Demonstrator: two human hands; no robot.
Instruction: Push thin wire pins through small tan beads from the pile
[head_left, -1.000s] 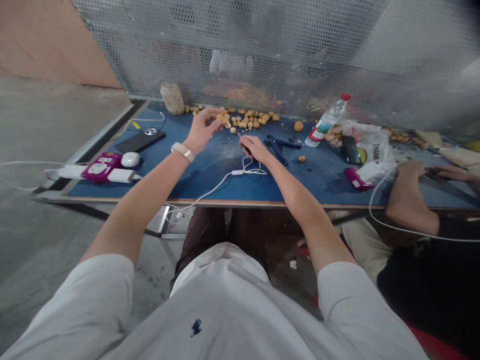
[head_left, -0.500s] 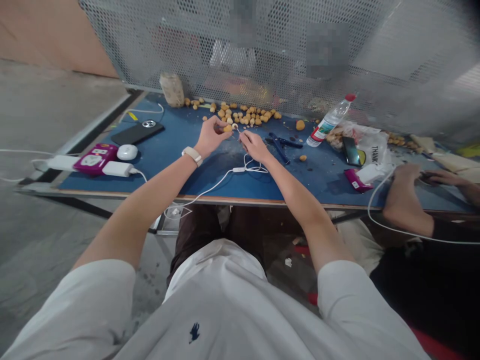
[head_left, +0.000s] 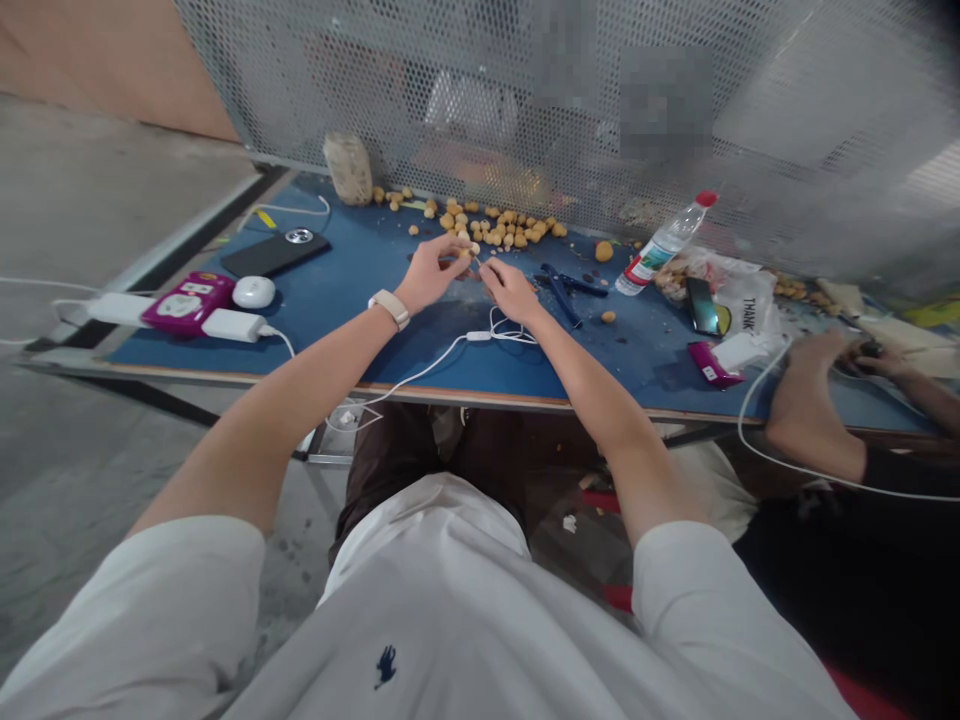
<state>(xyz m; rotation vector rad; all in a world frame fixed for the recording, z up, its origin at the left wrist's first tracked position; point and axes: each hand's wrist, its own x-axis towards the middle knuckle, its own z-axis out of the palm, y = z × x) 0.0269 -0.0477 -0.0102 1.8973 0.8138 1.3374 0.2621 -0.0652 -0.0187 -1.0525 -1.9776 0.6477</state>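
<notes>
Near the middle of the blue table, my left hand [head_left: 433, 270] pinches a small yellow-brown ball [head_left: 465, 254] between thumb and fingers. Just right of it, my right hand [head_left: 510, 290] is closed on a thin tool [head_left: 477, 261], whose tip reaches to the ball; its handle is hidden in the fingers. Beyond both hands lies a pile of similar small balls [head_left: 514, 228]. Dark blue pliers [head_left: 562, 295] rest to the right of my right hand. A coiled white cable [head_left: 480, 337] lies below the hands.
At left are a black phone [head_left: 274, 254], a white case [head_left: 254, 292] and a purple power strip [head_left: 187, 303]. A jar [head_left: 349, 170] stands behind. Rightward are a bottle [head_left: 664, 245], a plastic bag [head_left: 754, 295], another phone [head_left: 703, 305] and another person's hands [head_left: 817, 355].
My left hand has turned slightly, and its fingers now cover more of the ball. The view has shifted a little. My right hand stays almost in place.
</notes>
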